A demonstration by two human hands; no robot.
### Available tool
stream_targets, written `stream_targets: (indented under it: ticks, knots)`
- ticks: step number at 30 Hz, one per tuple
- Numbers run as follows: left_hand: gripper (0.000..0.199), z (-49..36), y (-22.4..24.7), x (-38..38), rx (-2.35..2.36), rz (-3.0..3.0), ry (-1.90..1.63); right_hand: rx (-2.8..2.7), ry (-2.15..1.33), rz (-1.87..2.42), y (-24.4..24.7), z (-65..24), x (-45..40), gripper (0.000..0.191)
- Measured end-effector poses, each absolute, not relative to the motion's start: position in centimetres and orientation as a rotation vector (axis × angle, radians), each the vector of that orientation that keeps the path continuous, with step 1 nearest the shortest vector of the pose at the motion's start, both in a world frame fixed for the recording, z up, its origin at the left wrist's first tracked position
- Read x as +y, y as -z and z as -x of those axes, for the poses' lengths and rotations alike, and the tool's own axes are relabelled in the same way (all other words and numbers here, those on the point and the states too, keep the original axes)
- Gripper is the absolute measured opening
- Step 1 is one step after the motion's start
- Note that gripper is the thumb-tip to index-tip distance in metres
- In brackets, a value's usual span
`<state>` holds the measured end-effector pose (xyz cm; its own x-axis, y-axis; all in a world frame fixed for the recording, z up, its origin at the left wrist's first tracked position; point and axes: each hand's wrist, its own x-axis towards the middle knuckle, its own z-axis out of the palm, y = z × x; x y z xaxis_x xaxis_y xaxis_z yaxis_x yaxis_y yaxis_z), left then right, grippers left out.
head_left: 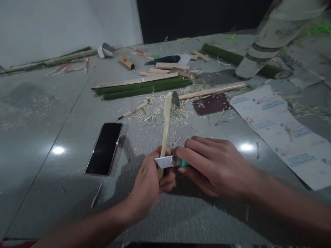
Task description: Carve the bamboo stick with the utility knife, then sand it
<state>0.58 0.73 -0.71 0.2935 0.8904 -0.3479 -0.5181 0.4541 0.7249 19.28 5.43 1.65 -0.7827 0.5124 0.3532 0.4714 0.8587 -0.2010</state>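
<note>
My left hand [148, 179] is closed around the lower end of a pale carved bamboo utensil [167, 109]. Its broad, knife-like head points away from me, and the thin handle runs down into my fingers. In my right hand [216, 163] is a utility knife [165, 162] with a bit of green handle showing; most of its handle is hidden by my fingers. The knife's blade lies across the front of the utensil's handle, close to my left fingers. Whether its edge is biting into the bamboo, I cannot tell.
Beyond my hands are shavings [152, 113], a hammer [212, 91], brown sandpaper [211, 104], green bamboo strips [147, 89] and a pencil-like stick [133, 111]. A phone [104, 148] lies left, printed abrasive sheets [281, 134] right. Another person's leg [263, 44] stands at the back right.
</note>
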Motion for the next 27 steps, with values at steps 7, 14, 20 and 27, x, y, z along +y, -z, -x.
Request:
stream_targets:
  ticks: [7,14,20,27]
  knots:
    - [0.029,-0.8,0.6,0.5,0.903,-0.537,-0.989,-2.631,-0.134,0.715,-1.8,-19.5,5.4,0.027]
    - [0.041,-0.8,0.6,0.2,0.869,-0.653,-0.907,-2.551,0.08,0.802,-2.3,-20.3,6.0,0.021]
    - [0.045,-0.8,0.6,0.5,0.848,-0.593,-0.896,-2.515,0.147,0.862,-2.6,-20.5,5.9,0.018]
    - [0.039,-0.6,0.4,0.2,0.757,-0.573,-0.803,-2.4,0.218,0.977,-3.0,-21.2,6.4,0.015]
